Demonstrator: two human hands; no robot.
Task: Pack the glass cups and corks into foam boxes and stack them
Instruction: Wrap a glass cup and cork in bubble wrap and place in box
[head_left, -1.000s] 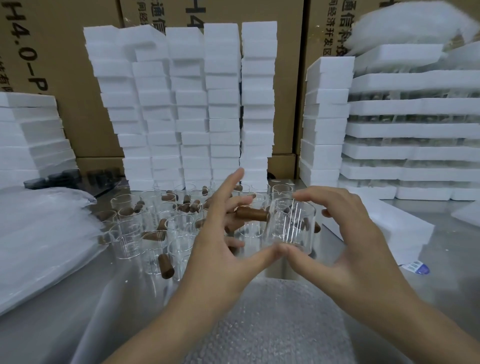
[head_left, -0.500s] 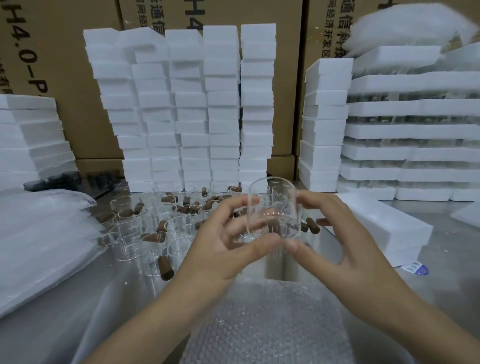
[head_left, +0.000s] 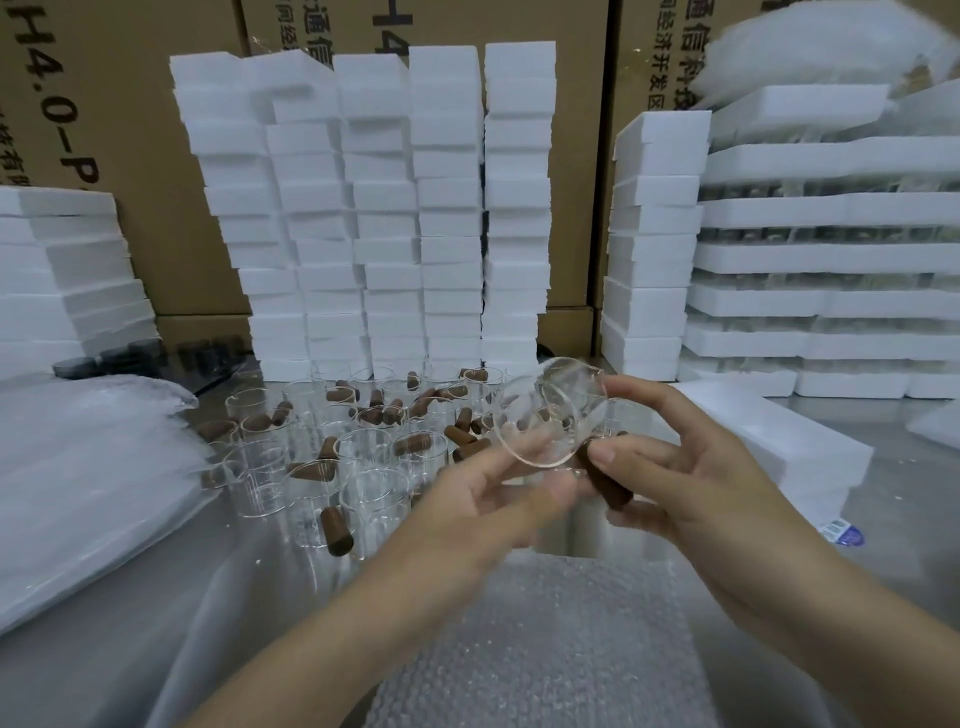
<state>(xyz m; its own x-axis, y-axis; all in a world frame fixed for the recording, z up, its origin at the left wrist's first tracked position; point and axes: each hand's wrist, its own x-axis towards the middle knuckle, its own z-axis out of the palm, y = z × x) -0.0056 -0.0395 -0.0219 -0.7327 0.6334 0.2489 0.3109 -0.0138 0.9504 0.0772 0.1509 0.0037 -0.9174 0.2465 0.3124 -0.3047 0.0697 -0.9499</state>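
Clock positions are read from frame centre. 9 o'clock: a pile of clear plastic sheets (head_left: 78, 493) on the steel table (head_left: 104, 665). 10 o'clock: a foam stack (head_left: 62, 270) with dark caps (head_left: 104, 358) at its foot. Cartons (head_left: 130, 130) form the back wall. 12 o'clock: five columns of foam boxes (head_left: 363, 208) stand on the table against the cartons. Just in front of them, left of centre, loose cups (head_left: 363, 457) stand upright, and corks (head_left: 336, 530) lie among and in them. The left hand (head_left: 488, 499) enters from 7 o'clock, motion-blurred, with its fingers curled against the cup (head_left: 553, 415) and its thumb under the rim. The cup is off the table, just right of centre and tipped on its side. One round end faces the camera; mouth or base, cannot tell. The right hand (head_left: 691, 467) enters from 4 o'clock in a pinch hold, with its index finger over the top of the cup and its thumb at the lower edge. One cork (head_left: 608, 483) sits under that thumb against the lower fingers, touching the cup; which fingers clamp it cannot be told. 6 o'clock: bubble wrap (head_left: 545, 649) on the table below both hands. 3 o'clock: a foam slab (head_left: 769, 436) lies flat with a blue-and-white label (head_left: 841, 532) beside it. 2 o'clock: a foam column (head_left: 654, 234), then stacked foam trays (head_left: 831, 260) with glass showing between the layers.
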